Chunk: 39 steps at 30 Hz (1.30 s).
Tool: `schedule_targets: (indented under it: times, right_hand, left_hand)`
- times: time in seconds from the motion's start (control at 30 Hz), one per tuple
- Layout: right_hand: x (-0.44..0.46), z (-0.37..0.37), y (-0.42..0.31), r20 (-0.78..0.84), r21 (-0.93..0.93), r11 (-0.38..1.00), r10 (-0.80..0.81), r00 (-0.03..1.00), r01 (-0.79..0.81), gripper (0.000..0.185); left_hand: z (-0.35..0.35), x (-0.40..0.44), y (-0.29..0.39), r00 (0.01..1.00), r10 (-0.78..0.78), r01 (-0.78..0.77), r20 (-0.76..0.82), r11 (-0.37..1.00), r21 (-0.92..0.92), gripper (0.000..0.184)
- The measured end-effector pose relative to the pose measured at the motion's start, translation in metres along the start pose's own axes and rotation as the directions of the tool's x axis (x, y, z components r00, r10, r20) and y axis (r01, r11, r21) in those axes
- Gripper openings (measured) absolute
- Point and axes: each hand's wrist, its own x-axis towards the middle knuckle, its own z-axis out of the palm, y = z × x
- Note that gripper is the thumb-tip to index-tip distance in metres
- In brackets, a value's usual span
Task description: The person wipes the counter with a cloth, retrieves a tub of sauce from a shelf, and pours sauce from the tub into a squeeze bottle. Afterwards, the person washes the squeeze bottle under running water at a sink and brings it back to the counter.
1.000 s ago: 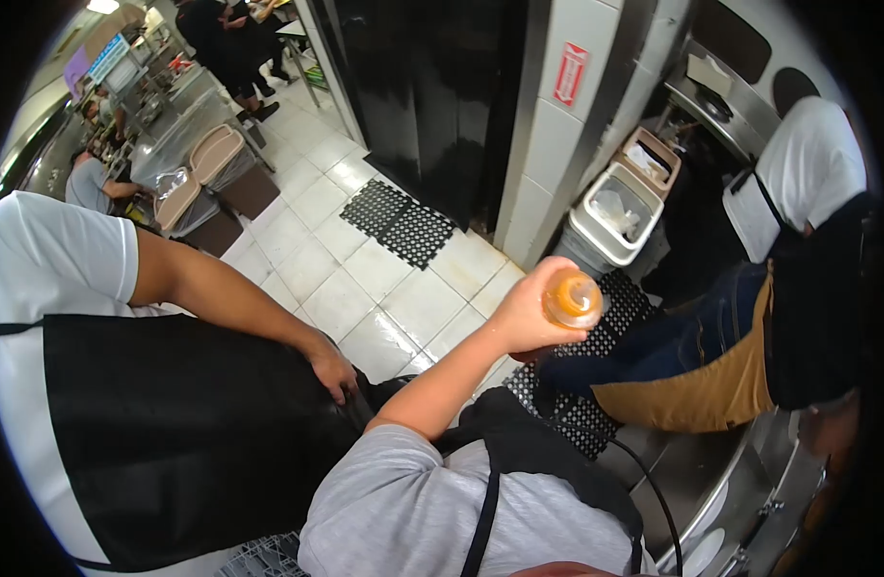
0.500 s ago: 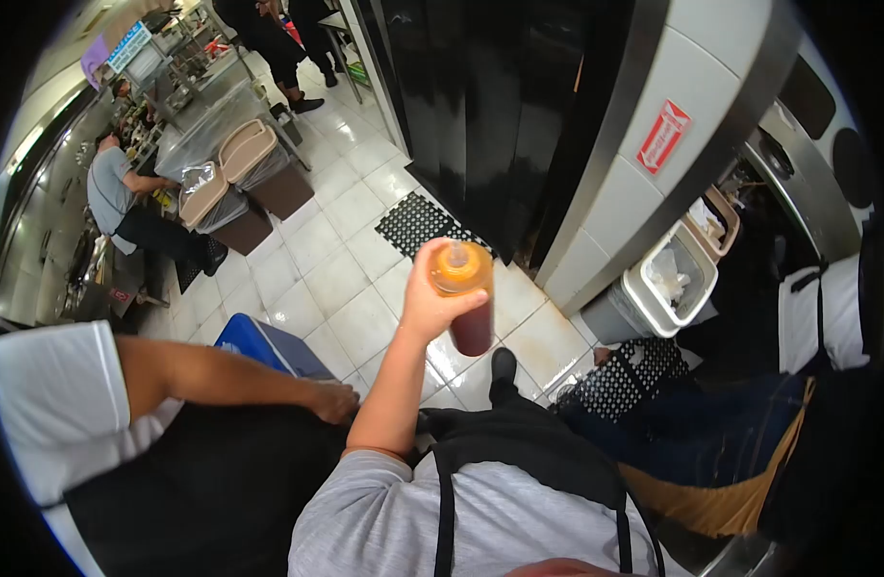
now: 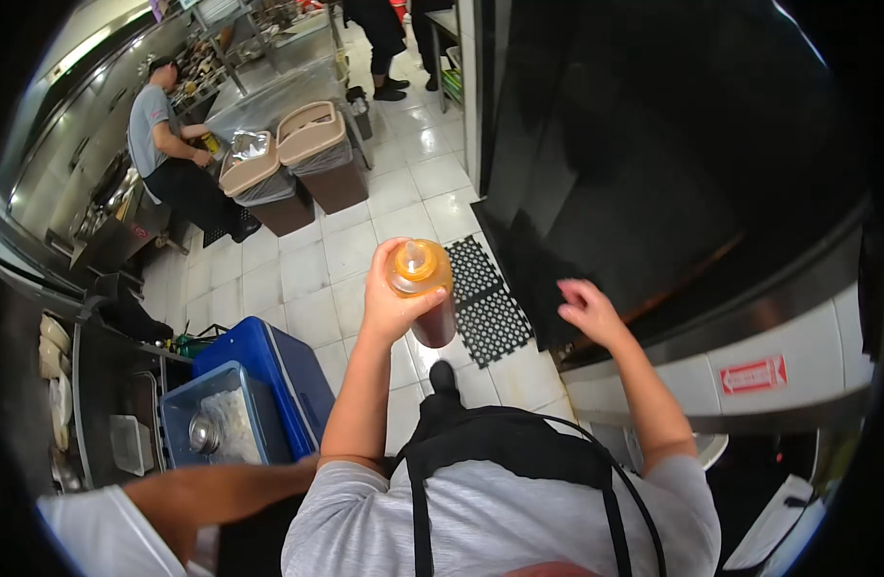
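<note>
A squeeze bottle (image 3: pixel 436 325) with an orange cap and dark reddish contents is upright in front of my body, with my left hand (image 3: pixel 392 300) wrapped round its upper part. To the right, my right hand (image 3: pixel 586 310) is raised in front of the dark panel, touching nothing. Its fingers are curled, and whether they are fully closed is hard to make out. Below the bottle lie the tiled floor (image 3: pixel 312 288) and a black perforated mat (image 3: pixel 490 322).
Two brown bins (image 3: pixel 334 178) with beige lids stand ahead, beside a person (image 3: pixel 158 135) at a counter. A blue cooler (image 3: pixel 286 370) and a blue tub (image 3: pixel 187 394) are at left. A co-worker's arm (image 3: pixel 211 495) crosses low left. The dark panel (image 3: pixel 654 173) rises at right.
The view has turned right and moved forward. The bottle, still in my left hand, now appears further left. My right hand has come into view, and the co-worker at left has dropped lower.
</note>
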Motion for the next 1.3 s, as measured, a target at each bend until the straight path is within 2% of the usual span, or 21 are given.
schedule_targets:
  times: [0.03, 0.07, 0.1, 0.17, 0.2, 0.27, 0.4, 0.5, 0.6, 0.63, 0.73, 0.77, 0.83, 0.87, 0.93, 1.0, 1.03, 1.13, 1.17, 1.27, 1.3]
  right_hand:
    - [0.052, 0.009, -0.04, 0.102, 0.168, 0.98, -0.126, 0.987, 0.107, 0.042]
    - [0.097, 0.023, -0.068, 0.164, 0.222, 0.948, -0.269, 0.949, 0.23, 0.05]
    - [0.135, 0.035, -0.093, 0.235, 0.153, 0.93, -0.364, 0.901, 0.335, 0.054]
    - [0.197, 0.062, -0.122, 0.309, 0.228, 0.888, -0.456, 0.835, 0.4, 0.058]
    - [0.227, 0.078, -0.116, 0.345, 0.189, 0.884, -0.467, 0.814, 0.427, 0.059]
    - [0.273, 0.094, -0.112, 0.422, 0.169, 0.933, -0.359, 0.832, 0.317, 0.057]
    - [0.347, 0.103, -0.096, 0.376, 0.251, 0.936, -0.33, 0.866, 0.248, 0.049]
    - [0.399, 0.105, -0.078, 0.323, 0.112, 0.946, -0.325, 0.889, 0.305, 0.046]
    - [0.455, 0.112, -0.048, 0.259, 0.197, 0.959, -0.25, 0.933, 0.202, 0.044]
    - [0.473, 0.115, -0.035, 0.269, 0.32, 0.933, -0.256, 0.929, 0.164, 0.049]
    - [0.552, 0.116, 0.041, 0.171, 0.781, 0.623, -0.165, 0.971, -0.032, 0.058]
    - [0.567, 0.107, 0.064, 0.378, 0.683, 0.672, 0.012, 0.926, -0.287, 0.065]
    - [0.599, 0.113, 0.116, 0.683, 0.658, 0.321, 0.128, 0.719, -0.682, 0.069]
    - [0.608, 0.11, 0.118, 0.742, 0.641, 0.186, 0.097, 0.663, -0.745, 0.073]
    - [0.629, 0.106, 0.105, 0.78, 0.616, -0.105, -0.057, 0.623, -0.781, 0.073]
    - [0.668, 0.112, 0.086, 0.737, 0.658, -0.208, -0.02, 0.676, -0.724, 0.069]
    - [0.685, 0.116, 0.083, 0.717, 0.674, -0.262, 0.006, 0.697, -0.691, 0.068]
    - [0.75, 0.127, 0.105, 0.73, 0.676, -0.17, 0.025, 0.683, -0.717, 0.061]
    - [0.771, 0.126, 0.097, 0.741, 0.671, -0.171, 0.104, 0.664, -0.722, 0.056]
    - [0.838, 0.138, 0.115, 0.738, 0.674, -0.099, 0.054, 0.672, -0.732, 0.055]
    - [0.859, 0.14, 0.113, 0.73, 0.682, -0.082, 0.128, 0.671, -0.726, 0.053]
  left_hand:
    - [-0.006, 0.016, -0.012, 1.0, -0.007, 0.007, 0.004, 1.0, 0.016, 0.069]
    - [-0.012, 0.029, -0.024, 1.0, -0.022, 0.021, 0.013, 0.999, 0.031, 0.069]
    - [-0.016, 0.045, -0.03, 1.0, -0.027, 0.027, 0.016, 1.0, 0.015, 0.07]
    - [-0.025, 0.085, -0.052, 0.999, 0.003, -0.004, 0.043, 1.0, 0.027, 0.069]
    - [-0.03, 0.101, -0.063, 0.998, 0.009, -0.011, 0.056, 1.0, 0.03, 0.068]
    - [-0.039, 0.14, -0.072, 0.997, -0.019, 0.02, 0.071, 1.0, -0.004, 0.067]
    - [-0.051, 0.21, -0.091, 0.995, -0.068, 0.062, 0.067, 0.994, 0.09, 0.064]
    - [-0.051, 0.263, -0.12, 0.995, -0.097, 0.096, 0.001, 0.989, 0.109, 0.065]
    - [-0.047, 0.318, -0.155, 0.991, -0.115, 0.121, -0.064, 0.988, 0.099, 0.066]
    - [-0.045, 0.336, -0.163, 0.988, -0.132, 0.141, -0.084, 0.984, 0.106, 0.066]
    - [-0.042, 0.422, -0.181, 0.988, -0.087, 0.099, -0.13, 0.991, 0.09, 0.068]
    - [-0.041, 0.44, -0.182, 0.988, -0.065, 0.076, -0.141, 0.994, 0.074, 0.068]
    - [-0.04, 0.485, -0.185, 0.981, -0.063, 0.066, -0.183, 0.998, 0.007, 0.069]
    - [-0.042, 0.505, -0.186, 0.978, -0.063, 0.06, -0.201, 0.998, -0.024, 0.069]
    - [-0.043, 0.543, -0.191, 0.972, -0.031, 0.008, -0.234, 0.995, -0.1, 0.075]
    - [-0.043, 0.576, -0.194, 0.96, -0.019, -0.025, -0.28, 0.988, -0.151, 0.077]
    - [-0.045, 0.59, -0.193, 0.966, 0.031, -0.056, -0.257, 0.994, -0.091, 0.068]
    - [-0.072, 0.645, -0.214, 0.996, 0.001, -0.014, -0.087, 0.989, -0.149, 0.057]
    - [-0.081, 0.663, -0.217, 0.996, 0.076, -0.072, -0.054, 0.994, 0.077, 0.047]
    - [-0.104, 0.725, -0.229, 0.998, 0.062, -0.063, 0.015, 0.998, 0.03, 0.044]
    - [-0.11, 0.745, -0.229, 0.998, -0.014, 0.02, 0.054, 0.994, -0.107, 0.039]
